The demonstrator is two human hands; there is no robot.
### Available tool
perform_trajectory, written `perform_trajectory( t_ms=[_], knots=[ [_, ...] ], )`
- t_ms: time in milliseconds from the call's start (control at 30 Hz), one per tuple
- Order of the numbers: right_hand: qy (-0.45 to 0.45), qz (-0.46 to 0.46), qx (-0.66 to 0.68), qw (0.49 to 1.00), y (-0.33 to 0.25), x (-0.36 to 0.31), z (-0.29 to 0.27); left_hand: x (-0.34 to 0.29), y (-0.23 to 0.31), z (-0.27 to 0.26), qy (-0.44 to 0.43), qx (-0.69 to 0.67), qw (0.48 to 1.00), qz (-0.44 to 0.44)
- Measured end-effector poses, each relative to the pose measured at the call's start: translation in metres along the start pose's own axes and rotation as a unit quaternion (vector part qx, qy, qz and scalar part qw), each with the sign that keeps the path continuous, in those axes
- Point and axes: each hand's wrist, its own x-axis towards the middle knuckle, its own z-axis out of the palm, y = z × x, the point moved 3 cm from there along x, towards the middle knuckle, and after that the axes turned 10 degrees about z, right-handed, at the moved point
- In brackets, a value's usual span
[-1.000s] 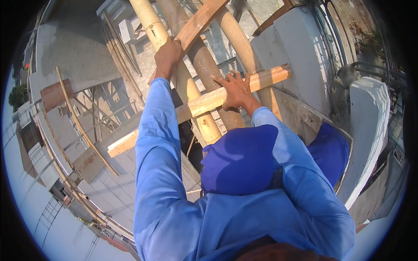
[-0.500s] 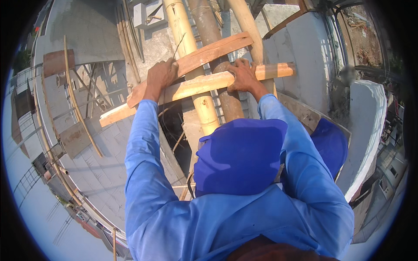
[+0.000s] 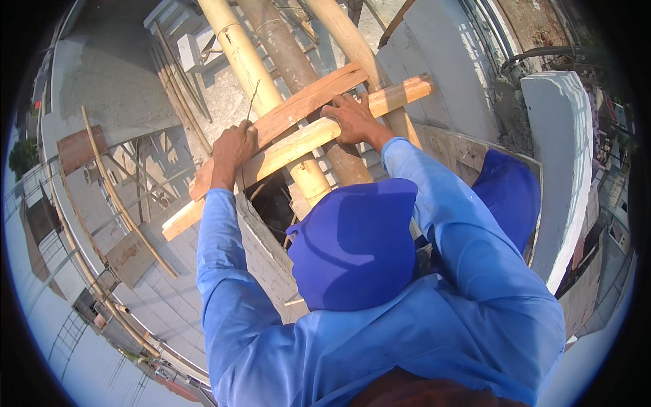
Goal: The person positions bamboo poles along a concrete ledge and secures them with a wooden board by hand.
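Observation:
Two wooden planks lie across the bamboo poles, a reddish plank (image 3: 305, 102) on the far side and a paler plank (image 3: 298, 144) on the near side. They nearly meet at their left ends. My left hand (image 3: 232, 150) is closed over the reddish plank near its left part, with fingertips partly hidden. A thin dark wire (image 3: 253, 98) sticks up beside that hand. My right hand (image 3: 354, 121) curls its fingers over the paler plank, right of the middle. Beneath the planks run a yellow bamboo pole (image 3: 245, 64) and a brown pole (image 3: 281, 44).
Another pole (image 3: 342, 30) slants down at the right. Below the planks a dark opening (image 3: 272, 207) drops between pale walls. A white curved wall (image 3: 563, 169) stands at right. Thin bamboo sticks (image 3: 115, 183) lean at left. My knees in blue trousers (image 3: 356, 251) are close by.
The view has turned, so the poles and planks now slant more steeply. Both hands stay on the planks, and my right hand's fingers still curl over the paler one.

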Motion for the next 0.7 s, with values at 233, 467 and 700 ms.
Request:
perform_trajectory(
  t_ms=[233, 467, 700],
  knots=[
    [-0.004, 0.009, 0.075, 0.997, -0.008, -0.022, 0.008, -0.006, -0.005, -0.002, -0.004, 0.025, 1.000, -0.007],
    [0.022, -0.017, 0.073, 0.997, -0.017, -0.026, 0.022, -0.004, -0.002, 0.004, 0.028, -0.014, 1.000, 0.001],
    [0.066, -0.049, 0.115, 0.990, -0.025, -0.029, 0.033, 0.035, 0.029, 0.013, 0.026, -0.035, 0.998, 0.040]
  ],
)
